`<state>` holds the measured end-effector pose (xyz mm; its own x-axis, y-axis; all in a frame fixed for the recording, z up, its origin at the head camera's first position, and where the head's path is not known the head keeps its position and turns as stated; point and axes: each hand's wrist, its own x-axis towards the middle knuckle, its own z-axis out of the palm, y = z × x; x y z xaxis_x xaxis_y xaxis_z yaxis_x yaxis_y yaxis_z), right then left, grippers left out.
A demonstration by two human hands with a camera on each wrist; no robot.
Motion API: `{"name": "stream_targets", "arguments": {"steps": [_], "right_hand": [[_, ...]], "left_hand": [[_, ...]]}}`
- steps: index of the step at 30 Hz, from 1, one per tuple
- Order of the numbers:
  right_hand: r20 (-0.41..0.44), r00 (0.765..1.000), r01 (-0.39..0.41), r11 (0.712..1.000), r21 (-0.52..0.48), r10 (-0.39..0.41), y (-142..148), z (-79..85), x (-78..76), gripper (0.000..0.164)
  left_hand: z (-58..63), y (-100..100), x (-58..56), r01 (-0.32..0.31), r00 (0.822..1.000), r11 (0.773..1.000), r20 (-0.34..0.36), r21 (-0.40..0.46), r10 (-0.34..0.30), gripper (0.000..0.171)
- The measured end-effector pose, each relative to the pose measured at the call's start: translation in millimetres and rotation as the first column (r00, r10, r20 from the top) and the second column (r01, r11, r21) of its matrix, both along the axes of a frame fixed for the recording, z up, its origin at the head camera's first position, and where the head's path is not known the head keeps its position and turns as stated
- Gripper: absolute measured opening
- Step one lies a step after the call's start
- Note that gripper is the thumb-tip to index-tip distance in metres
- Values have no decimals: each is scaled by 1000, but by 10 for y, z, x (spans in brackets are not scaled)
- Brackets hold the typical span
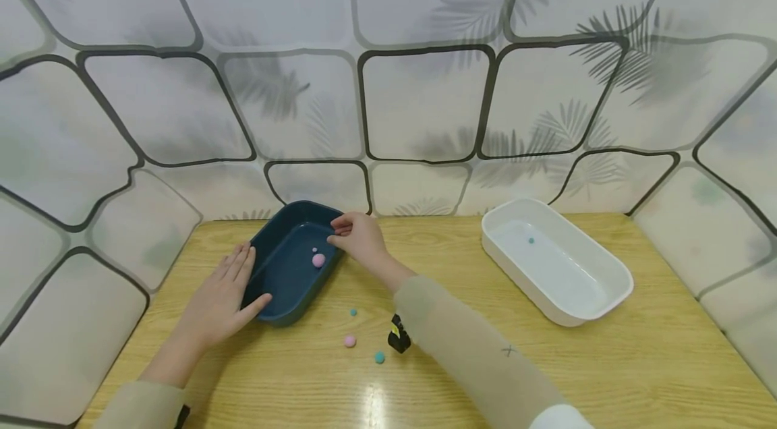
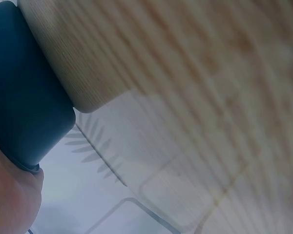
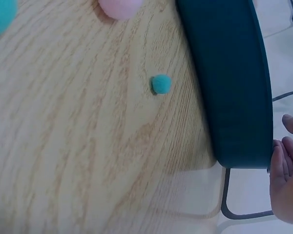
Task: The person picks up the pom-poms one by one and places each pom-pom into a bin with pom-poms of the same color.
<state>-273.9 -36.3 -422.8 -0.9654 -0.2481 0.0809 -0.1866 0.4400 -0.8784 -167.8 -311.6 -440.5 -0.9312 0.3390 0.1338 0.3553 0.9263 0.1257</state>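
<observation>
A dark blue basin (image 1: 285, 284) stands on the table at left in the head view, with a pink pompom (image 1: 318, 260) and a much smaller pink one (image 1: 314, 250) inside. My left hand (image 1: 220, 297) rests on its left rim, fingers stretched out and thumb over the near edge. Over the right rim is my right hand (image 1: 361, 240), thumb and fingers apart and nothing visible between them. The right wrist view shows that hand (image 3: 289, 187) by the basin's wall (image 3: 234, 87). Near the basin lie a small teal pompom (image 1: 353, 312), a pink pompom (image 1: 350, 341) and a larger teal pompom (image 1: 379, 357).
A white basin (image 1: 561, 274) stands at the right of the wooden table (image 1: 437, 247), holding a small teal pompom (image 1: 531, 240). Patterned cloth walls (image 1: 419, 105) enclose the table at the back and sides. A small black device (image 1: 398, 336) sits at my right wrist.
</observation>
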Motion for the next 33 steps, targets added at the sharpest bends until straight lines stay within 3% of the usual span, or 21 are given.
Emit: {"name": "stream_targets", "arguments": {"steps": [6, 14, 25, 33], "right_hand": [[34, 999, -6, 994, -111, 10, 49, -19, -16, 31], [175, 984, 19, 978, -206, 18, 185, -14, -36, 32], [209, 978, 18, 977, -213, 28, 465, 21, -6, 31], [203, 976, -37, 980, -193, 77, 719, 92, 72, 33]], "left_hand": [[-10, -6, -3, -5, 1000, 1000, -7, 3, 5, 94], [-3, -1, 8, -4, 1000, 1000, 1, 8, 4, 95], [-1, -10, -6, 7, 1000, 1000, -18, -4, -7, 98], [-21, -26, -3, 9, 1000, 1000, -13, -6, -9, 104]]}}
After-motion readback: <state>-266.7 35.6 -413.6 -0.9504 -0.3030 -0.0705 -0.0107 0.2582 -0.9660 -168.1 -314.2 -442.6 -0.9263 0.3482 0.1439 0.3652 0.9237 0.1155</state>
